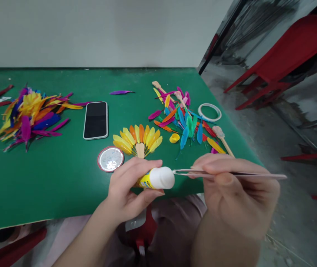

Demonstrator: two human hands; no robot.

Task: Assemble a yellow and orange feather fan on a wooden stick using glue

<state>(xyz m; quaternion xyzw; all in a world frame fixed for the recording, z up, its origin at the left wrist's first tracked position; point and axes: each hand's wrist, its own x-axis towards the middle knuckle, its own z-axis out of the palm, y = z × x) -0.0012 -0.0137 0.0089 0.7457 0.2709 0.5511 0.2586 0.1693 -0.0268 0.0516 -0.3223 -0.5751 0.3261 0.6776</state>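
My left hand is closed around a glue bottle with a white top and a yellow label, tilted so the top points right. In my right hand I pinch a pair of tweezers. Their tips touch or nearly touch the end of the white top; a tiny whitish bit seems to be there, too small to name. Just beyond my left hand, a fan of yellow and orange feathers spreads from a small wooden piece on the table.
A phone and a round red-rimmed disc lie on the green table. Coloured feathers are heaped at left, with more feathers at right beside wooden sticks, a yellow cap and a tape roll. Red chairs stand right.
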